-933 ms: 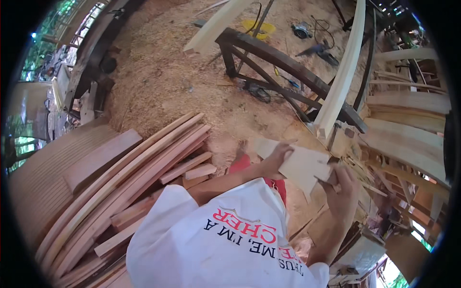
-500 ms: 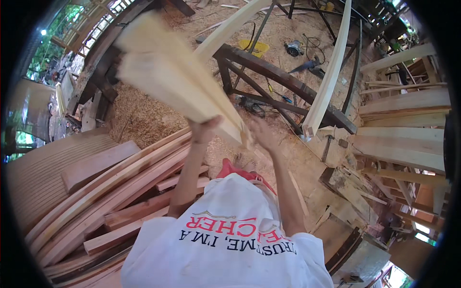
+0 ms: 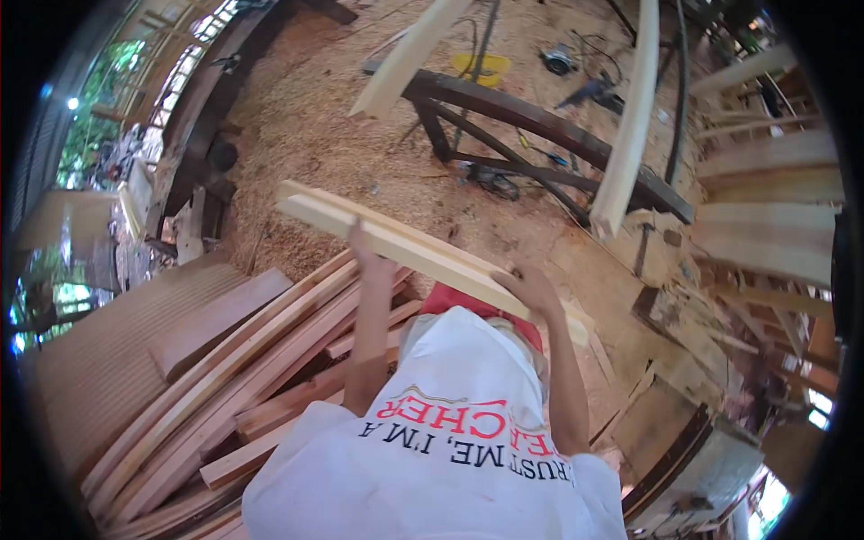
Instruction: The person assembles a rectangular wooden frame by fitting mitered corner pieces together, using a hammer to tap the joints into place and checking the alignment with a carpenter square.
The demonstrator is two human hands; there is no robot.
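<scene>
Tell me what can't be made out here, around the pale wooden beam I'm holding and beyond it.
All in the head view:
Pale wooden beam: underside, facing away.
Left hand: most fingers, apparently hidden by the beam.
Beam stretch behind the right hand: covered by it.
Upper-right pale timber: far end, cut off by the top edge.
</scene>
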